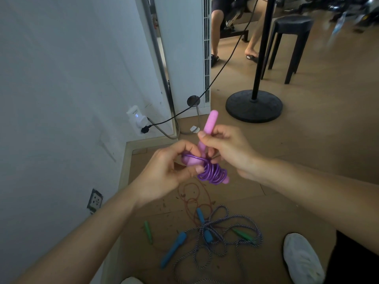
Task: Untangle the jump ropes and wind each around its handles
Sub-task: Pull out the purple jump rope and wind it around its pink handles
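Centre frame: the left hand (164,171) grips the purple rope (212,173), coiled round the lower pink handle (225,181). The right hand (227,148) pinches the upper pink handle (211,121). The coils sit near the lower handle's tip, so a slack grip would likely let them slide off. The striped rope (225,238) lies tangled on the floor, lower centre.

Wall (61,78) close on left. Rope tangle (217,232) on floor (317,150) below, shoe (301,259) just beside. Open floor right. Ahead: stand base (254,106), stool (291,37), slanting cable (215,78).
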`<state>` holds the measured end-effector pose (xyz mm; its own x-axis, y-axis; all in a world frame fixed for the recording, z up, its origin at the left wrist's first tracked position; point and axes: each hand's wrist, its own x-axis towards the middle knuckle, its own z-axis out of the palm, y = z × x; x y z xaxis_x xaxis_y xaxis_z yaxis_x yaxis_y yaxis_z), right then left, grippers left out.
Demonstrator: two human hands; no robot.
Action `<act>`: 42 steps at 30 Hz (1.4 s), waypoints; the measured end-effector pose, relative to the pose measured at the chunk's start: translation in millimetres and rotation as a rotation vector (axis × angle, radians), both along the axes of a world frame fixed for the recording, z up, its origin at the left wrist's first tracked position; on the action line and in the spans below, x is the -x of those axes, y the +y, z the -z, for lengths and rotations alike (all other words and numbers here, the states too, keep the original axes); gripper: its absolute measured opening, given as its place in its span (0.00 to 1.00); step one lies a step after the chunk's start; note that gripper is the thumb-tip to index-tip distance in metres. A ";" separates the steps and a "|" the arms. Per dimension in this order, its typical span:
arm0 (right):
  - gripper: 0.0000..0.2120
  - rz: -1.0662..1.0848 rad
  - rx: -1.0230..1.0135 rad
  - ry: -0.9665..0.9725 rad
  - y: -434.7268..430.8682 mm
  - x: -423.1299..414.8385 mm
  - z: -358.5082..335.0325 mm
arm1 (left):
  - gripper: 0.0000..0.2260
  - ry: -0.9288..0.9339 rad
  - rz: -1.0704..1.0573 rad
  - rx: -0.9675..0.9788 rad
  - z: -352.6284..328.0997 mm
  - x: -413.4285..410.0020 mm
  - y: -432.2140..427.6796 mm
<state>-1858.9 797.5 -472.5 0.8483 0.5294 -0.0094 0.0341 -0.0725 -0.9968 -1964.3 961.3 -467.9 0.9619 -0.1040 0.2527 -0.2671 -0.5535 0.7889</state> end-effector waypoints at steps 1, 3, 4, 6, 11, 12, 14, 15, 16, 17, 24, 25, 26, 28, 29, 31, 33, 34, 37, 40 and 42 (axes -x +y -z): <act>0.13 -0.015 0.002 0.018 -1.1 0.1 -0.2 | 0.12 0.014 0.014 -0.016 -0.3 0.2 2.2; 0.13 -0.036 0.007 0.052 -2.4 1.0 -1.3 | 0.15 -0.004 0.017 -0.095 0.1 -0.4 7.9; 0.13 -0.037 0.008 0.071 -2.6 0.8 -2.5 | 0.14 -0.029 0.005 -0.135 0.5 -0.8 9.6; 0.13 -0.026 -0.018 0.132 -3.3 -1.5 -5.6 | 0.11 -0.081 -0.026 -0.182 1.0 -1.4 9.8; 0.11 0.016 -0.065 0.287 -8.3 -9.4 -9.2 | 0.07 -0.092 -0.090 -0.093 1.9 -1.9 7.5; 0.10 0.034 -0.076 0.323 -10.9 -12.7 -9.6 | 0.06 -0.067 -0.105 -0.031 1.7 -2.1 10.8; 0.07 0.051 -0.115 0.397 -15.9 -19.4 -11.9 | 0.05 -0.025 -0.153 0.117 1.3 -2.5 18.2; 0.06 0.049 -0.138 0.432 -17.8 -21.9 -13.0 | 0.05 -0.015 -0.183 0.188 1.7 -3.2 21.7; 0.05 0.046 -0.160 0.468 -18.9 -23.7 -13.8 | 0.07 -0.011 -0.213 0.239 2.7 -4.4 25.0; 0.05 0.046 -0.179 0.502 -19.4 -24.8 -13.3 | 0.08 -0.014 -0.245 0.260 4.1 -5.8 28.1; 0.12 0.159 -0.193 0.758 -20.8 -23.2 1.8 | 0.06 -0.068 -0.477 0.362 10.4 -13.3 35.1; 0.14 0.148 -0.165 0.792 -21.7 -22.4 4.0 | 0.07 -0.063 -0.480 0.385 9.9 -14.2 35.3; 0.16 0.111 -0.120 0.804 -22.5 -21.6 5.3 | 0.06 -0.057 -0.472 0.386 9.5 -14.4 35.7; 0.18 -0.010 0.003 0.743 -25.0 -20.2 5.2 | 0.05 -0.043 -0.439 0.360 9.6 -13.4 35.4; 0.19 -0.069 0.059 0.682 -25.8 -19.8 4.0 | 0.05 -0.039 -0.416 0.356 10.0 -12.8 35.0; 0.20 -0.148 0.135 0.506 -26.3 -17.9 1.0 | 0.04 -0.036 -0.366 0.326 10.7 -12.1 34.8; 0.20 -0.178 0.120 0.313 -24.3 -16.5 0.3 | 0.05 -0.025 -0.318 0.280 10.5 -12.8 34.2; 0.18 -0.184 0.088 0.240 -22.3 -15.4 0.2 | 0.05 -0.019 -0.297 0.268 10.5 -13.1 34.1; 0.11 -0.198 0.069 -0.054 -14.9 -14.3 2.5 | 0.05 -0.004 -0.246 0.265 9.2 -13.8 31.1; 0.20 -0.311 0.141 -0.356 -8.2 -12.5 5.9 | 0.04 0.017 -0.184 0.283 7.2 -13.0 27.7; 0.24 -0.403 0.124 -0.388 -3.7 -9.7 10.4 | 0.04 0.037 -0.149 0.315 6.5 -12.1 26.2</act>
<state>-1849.1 793.8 -482.9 0.5333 0.8265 0.1800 0.4451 -0.0932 -0.8906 -1952.2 987.5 -474.4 0.9698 0.1159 0.2147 -0.1697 -0.3119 0.9348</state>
